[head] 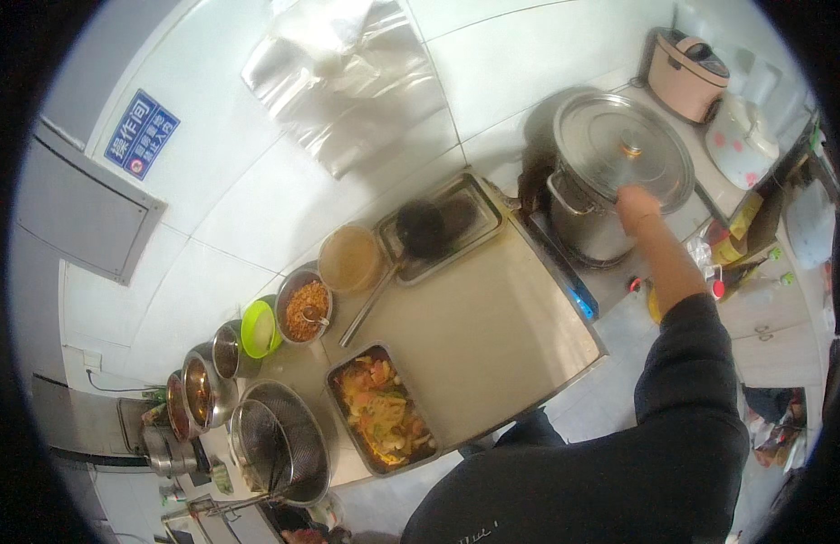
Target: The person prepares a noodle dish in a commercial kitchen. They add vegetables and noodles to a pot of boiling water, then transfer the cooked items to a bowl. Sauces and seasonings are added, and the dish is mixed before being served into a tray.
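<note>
My right hand (pixel 639 209) is over the near rim of a round steel lid (pixel 597 136) on a tall stockpot (pixel 583 224). Whether the fingers grip the rim or only rest near it cannot be made out. The lid's knob (pixel 631 141) stands just beyond the hand. A loop handle (pixel 568 194) sticks out from the pot's left side. My left hand is out of view. Before me, a steel tray of cooked mixed vegetables (pixel 382 415) lies at the near edge of the worktop (pixel 488 319).
Along the wall stand a pan with a dark ladle (pixel 423 228), a beige tub (pixel 350 258), a bowl of brown crumbly food (pixel 306 309), a green bowl (pixel 259 330) and steel pots (pixel 219 391). Mesh strainers (pixel 284 442) lie left. Bottles (pixel 715 285) and a pink rice cooker (pixel 685 75) are right.
</note>
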### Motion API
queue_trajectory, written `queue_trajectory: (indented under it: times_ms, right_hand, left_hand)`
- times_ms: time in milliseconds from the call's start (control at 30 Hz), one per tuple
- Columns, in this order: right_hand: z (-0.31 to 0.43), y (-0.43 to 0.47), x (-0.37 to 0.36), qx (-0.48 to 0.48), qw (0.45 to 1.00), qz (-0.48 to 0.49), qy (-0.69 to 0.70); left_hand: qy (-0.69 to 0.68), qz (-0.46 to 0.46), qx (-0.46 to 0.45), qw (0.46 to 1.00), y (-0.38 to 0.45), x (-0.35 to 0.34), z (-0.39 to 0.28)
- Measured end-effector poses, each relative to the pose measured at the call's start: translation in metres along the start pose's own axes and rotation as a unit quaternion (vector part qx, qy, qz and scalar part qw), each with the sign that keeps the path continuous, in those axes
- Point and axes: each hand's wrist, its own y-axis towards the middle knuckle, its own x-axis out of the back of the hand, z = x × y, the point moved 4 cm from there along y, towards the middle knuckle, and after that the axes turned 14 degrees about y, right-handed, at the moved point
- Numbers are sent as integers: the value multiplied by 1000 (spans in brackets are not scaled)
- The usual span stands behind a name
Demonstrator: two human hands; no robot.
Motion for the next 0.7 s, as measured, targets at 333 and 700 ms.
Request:
queue_trajectory:
  times_ms: [333,700]
  right_hand:
    - [164,-143,-42,342,938,41,47]
    - [405,-451,-190,528,766,368,-13]
  left_hand:
    - [-177,227,145,947,53,-73,53]
    - [-244,364,75,896,96,-57,-2]
